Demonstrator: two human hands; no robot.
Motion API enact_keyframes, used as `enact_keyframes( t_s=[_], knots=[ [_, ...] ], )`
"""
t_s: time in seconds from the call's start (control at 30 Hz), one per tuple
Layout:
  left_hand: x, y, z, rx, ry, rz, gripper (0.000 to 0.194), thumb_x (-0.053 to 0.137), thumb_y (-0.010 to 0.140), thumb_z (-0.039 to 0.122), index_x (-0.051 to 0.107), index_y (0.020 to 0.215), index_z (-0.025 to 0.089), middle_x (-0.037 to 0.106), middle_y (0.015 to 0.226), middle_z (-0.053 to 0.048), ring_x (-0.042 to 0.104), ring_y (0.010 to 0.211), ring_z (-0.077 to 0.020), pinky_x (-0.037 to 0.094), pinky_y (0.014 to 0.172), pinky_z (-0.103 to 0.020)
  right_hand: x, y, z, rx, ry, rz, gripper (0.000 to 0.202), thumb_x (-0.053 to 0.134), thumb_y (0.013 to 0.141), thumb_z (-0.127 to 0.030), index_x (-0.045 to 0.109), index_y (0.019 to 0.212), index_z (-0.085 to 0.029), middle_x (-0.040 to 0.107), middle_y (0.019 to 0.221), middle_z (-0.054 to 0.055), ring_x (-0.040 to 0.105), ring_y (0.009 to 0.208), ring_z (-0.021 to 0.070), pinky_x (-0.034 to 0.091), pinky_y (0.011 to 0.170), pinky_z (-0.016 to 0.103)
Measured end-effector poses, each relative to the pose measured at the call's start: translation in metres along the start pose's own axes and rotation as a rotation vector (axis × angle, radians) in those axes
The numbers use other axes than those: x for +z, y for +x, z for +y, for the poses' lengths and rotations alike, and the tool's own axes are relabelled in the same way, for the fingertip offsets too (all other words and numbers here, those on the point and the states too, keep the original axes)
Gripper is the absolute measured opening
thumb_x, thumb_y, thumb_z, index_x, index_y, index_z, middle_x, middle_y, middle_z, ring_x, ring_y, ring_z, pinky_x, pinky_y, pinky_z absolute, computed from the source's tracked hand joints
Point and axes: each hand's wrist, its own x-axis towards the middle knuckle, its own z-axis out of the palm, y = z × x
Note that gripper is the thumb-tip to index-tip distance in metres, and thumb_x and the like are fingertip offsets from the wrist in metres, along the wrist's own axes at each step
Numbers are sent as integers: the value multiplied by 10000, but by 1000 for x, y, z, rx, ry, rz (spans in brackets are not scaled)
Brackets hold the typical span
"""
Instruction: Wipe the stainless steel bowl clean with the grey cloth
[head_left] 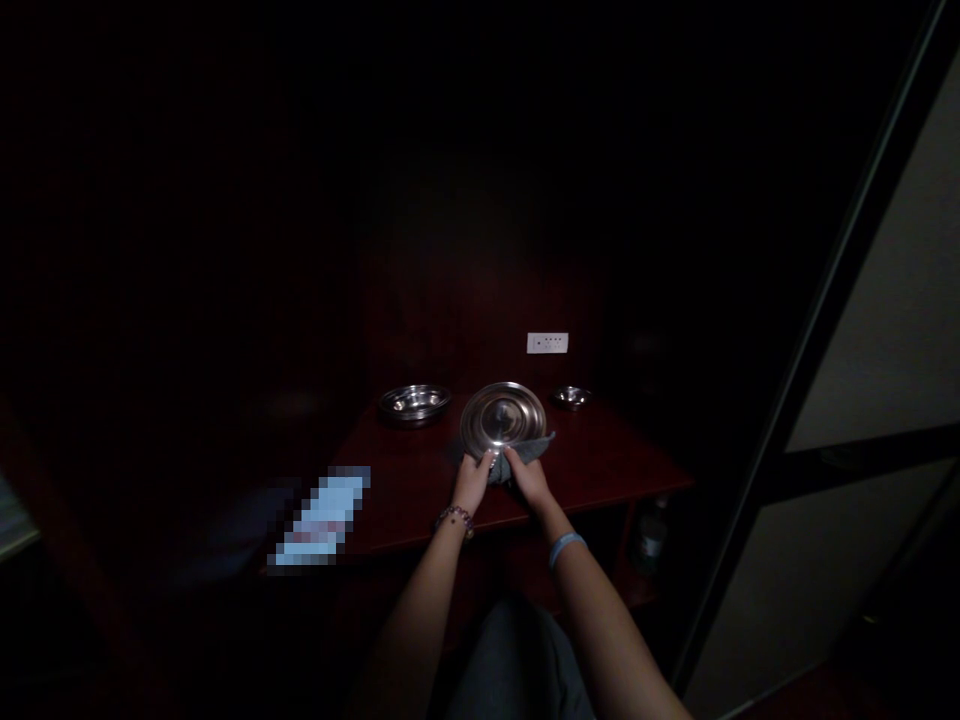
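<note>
Gripping the near rim of a round, silver-coloured metal plate (502, 418), both hands are working side by side at the middle of a dark red, glossy tabletop (600, 460). The left hand (474, 484), above a beaded bracelet (455, 517), is closing around the rim's left part, thumb on the front, fingers hidden behind. The right hand (532, 484), above a light blue wristband (565, 546), is closing on the right part, pressing a dark grey fabric cloth (536, 450) against the plate. The plate is tilting its face toward the person; whether it's touching the tabletop, I cannot tell. Far left, a wide, shiny metal dish (415, 403) is resting; far right, a small, shiny metal bowl (571, 398) is sitting below a white, rectangular wall socket (547, 343).
</note>
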Motion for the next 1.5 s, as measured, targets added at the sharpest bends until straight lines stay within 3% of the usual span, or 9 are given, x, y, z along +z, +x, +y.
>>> enact_keyframes(
  t_s=[0.2,0.37,0.57,0.7,0.83,1.2,1.37,1.5],
  knots=[
    [-1,1,4,0,-41,102,314,534,856,297,614,1109,128,659,1200,-138,608,1126,-221,425,1014,-351,3,-3,-2,119,73,18,406,606,772,-504,720,897,-135,719,694,52,690,705,219,520,668,282],
    [-4,-4,16,-1,-71,189,480,441,927,427,454,1338,180,559,1362,-134,549,1231,-210,389,1064,-342,4,2,3,127,126,54,410,623,752,-492,713,923,-130,744,783,66,697,761,219,523,700,281],
    [-3,-7,18,57,-93,102,512,545,886,413,473,1334,174,545,1385,-128,518,1274,-210,356,1101,-353,5,10,12,88,160,110,452,613,746,-481,699,1023,-136,737,1039,91,675,1016,245,504,860,292],
    [-3,-7,14,4,-16,-40,437,633,810,398,634,1161,137,654,1237,-142,601,1172,-248,425,1039,-384,4,10,14,77,223,97,467,616,741,-465,687,1069,-141,724,1090,86,665,1054,247,497,904,302],
    [-3,-7,11,-45,99,-121,440,680,754,424,684,1083,133,699,1140,-158,633,1122,-276,454,1003,-386,4,9,12,105,215,102,508,613,741,-473,678,1098,-117,724,1080,107,670,1040,255,513,872,304],
    [-3,-8,14,-56,172,-124,296,600,807,343,714,1010,160,719,1110,-115,633,1116,-240,418,1031,-338,4,10,14,104,71,105,480,590,763,-507,715,1000,-109,748,926,110,704,900,258,535,769,303],
    [-4,-5,8,-56,144,-90,337,567,829,356,711,1004,106,731,1058,-134,650,1077,-260,441,994,-372,5,10,15,121,106,90,488,582,756,-531,715,944,-101,745,906,132,712,818,256,540,696,305],
    [-3,-1,2,-88,114,-45,347,539,850,367,711,963,87,747,962,-135,669,1021,-262,472,945,-359,5,10,16,111,110,71,496,591,747,-536,711,969,-109,745,947,129,711,867,254,536,728,302]
  ],
)
